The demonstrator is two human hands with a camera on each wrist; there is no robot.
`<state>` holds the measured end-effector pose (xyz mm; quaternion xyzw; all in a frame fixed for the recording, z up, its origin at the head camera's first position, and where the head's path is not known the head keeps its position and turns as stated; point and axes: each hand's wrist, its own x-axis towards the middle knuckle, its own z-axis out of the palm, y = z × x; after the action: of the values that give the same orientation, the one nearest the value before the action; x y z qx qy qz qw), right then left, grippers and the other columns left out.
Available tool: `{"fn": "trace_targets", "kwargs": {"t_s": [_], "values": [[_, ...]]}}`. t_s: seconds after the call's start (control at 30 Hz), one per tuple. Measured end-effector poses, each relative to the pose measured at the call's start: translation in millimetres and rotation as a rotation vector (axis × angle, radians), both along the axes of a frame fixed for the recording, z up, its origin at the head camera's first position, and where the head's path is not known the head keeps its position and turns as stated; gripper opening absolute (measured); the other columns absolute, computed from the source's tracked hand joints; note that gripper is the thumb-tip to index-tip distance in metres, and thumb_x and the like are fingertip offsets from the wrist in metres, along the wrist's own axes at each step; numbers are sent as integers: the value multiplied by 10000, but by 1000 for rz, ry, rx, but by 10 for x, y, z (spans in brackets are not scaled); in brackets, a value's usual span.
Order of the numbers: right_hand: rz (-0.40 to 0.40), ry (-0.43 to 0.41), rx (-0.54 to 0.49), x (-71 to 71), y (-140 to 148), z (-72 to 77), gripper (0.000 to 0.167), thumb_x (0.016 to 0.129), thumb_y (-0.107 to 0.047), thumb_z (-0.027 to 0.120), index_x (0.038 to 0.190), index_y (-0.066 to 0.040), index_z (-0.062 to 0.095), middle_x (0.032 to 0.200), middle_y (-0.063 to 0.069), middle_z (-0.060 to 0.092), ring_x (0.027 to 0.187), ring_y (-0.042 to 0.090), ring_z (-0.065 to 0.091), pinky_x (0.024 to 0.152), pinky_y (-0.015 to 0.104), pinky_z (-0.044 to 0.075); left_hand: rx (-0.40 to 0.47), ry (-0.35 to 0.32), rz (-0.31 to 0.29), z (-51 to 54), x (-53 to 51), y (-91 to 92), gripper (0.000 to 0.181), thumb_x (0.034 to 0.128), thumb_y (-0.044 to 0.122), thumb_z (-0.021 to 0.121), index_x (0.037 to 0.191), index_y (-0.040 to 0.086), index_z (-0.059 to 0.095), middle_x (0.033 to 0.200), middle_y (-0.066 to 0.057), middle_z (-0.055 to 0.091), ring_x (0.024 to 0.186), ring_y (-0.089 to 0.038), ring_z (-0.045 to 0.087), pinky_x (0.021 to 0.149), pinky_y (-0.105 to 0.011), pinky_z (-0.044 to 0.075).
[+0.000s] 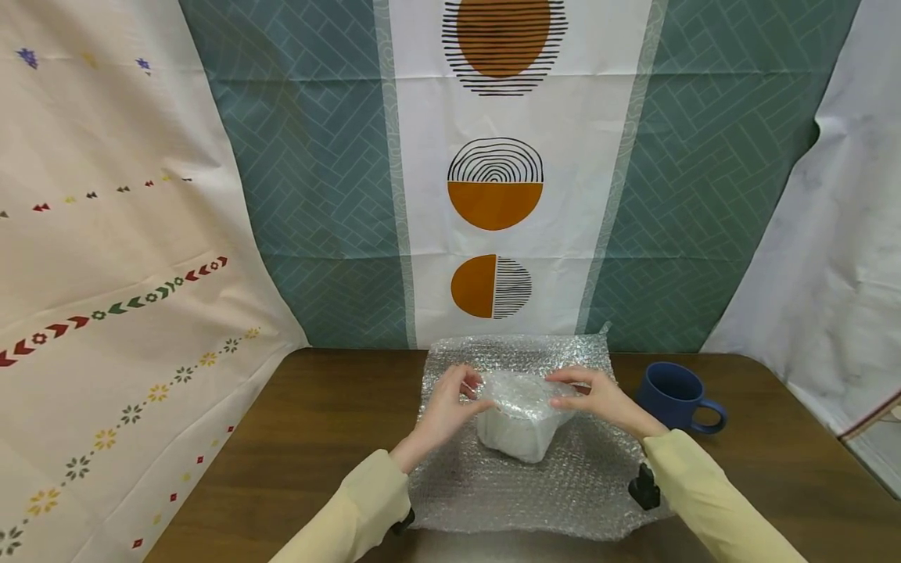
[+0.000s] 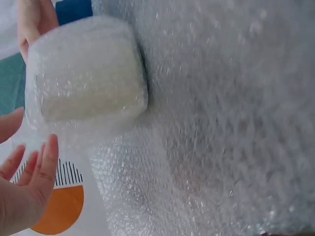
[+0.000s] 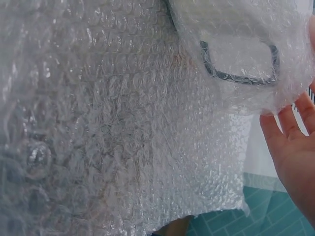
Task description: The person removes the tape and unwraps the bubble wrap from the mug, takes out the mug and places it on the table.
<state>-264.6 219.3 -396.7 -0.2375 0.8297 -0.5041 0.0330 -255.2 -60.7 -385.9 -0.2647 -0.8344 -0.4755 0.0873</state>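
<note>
A bundle in bubble wrap (image 1: 519, 422) sits on a spread sheet of bubble wrap (image 1: 507, 500). Through its layers shows a pale, rounded block (image 2: 91, 78), and the right wrist view reveals a dark U-shaped outline (image 3: 241, 77) like a handle; its exact kind is veiled. My left hand (image 1: 450, 399) is at the bundle's left side, fingers spread from the thumb, which is close to the wrap in the head view. On the right side, my right hand (image 1: 591, 397) holds the wrap's edge between thumb and fingers; the fingertips (image 3: 268, 118) touch the film.
A dark blue mug (image 1: 672, 395) stands on the brown wooden table (image 1: 317, 453), just right of the sheet and near my right wrist. Patterned cloth (image 1: 317, 195) hangs behind the table, and pale cloth (image 1: 141, 274) hangs along the left side.
</note>
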Motion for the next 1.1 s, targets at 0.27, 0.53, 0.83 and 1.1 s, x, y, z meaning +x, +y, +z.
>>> {"fn": "trace_targets", "kwargs": {"t_s": [0.27,0.53,0.83,1.1], "values": [[-3,5,13,-8,4,6,441,821,-206,680,1205,-26,560,1223,152,479,1158,358,393,953,470,315,-24,25,-151,-61,118,-36,76,813,86,680,875,48,658,811,9,632,711,-105,584,615,-244,481],[-6,24,13,-4,-5,14,437,818,-199,684,1194,-13,563,1204,155,495,1144,366,405,941,480,328,-1,-92,-261,-164,158,11,176,803,45,679,970,-10,668,901,-87,654,781,-128,605,692,-246,484],[20,32,42,-5,-9,5,466,834,-201,666,1246,-26,536,1236,153,463,1150,345,384,944,497,314,30,-130,-186,-201,183,93,148,780,84,709,922,45,697,850,1,657,760,-86,595,652,-226,483],[-9,47,113,-3,-27,4,503,816,-278,682,1263,-98,539,1202,112,465,1042,296,447,765,396,451,35,-50,-137,-219,188,156,92,762,96,728,835,52,695,772,32,649,679,-80,586,589,-219,482]]}}
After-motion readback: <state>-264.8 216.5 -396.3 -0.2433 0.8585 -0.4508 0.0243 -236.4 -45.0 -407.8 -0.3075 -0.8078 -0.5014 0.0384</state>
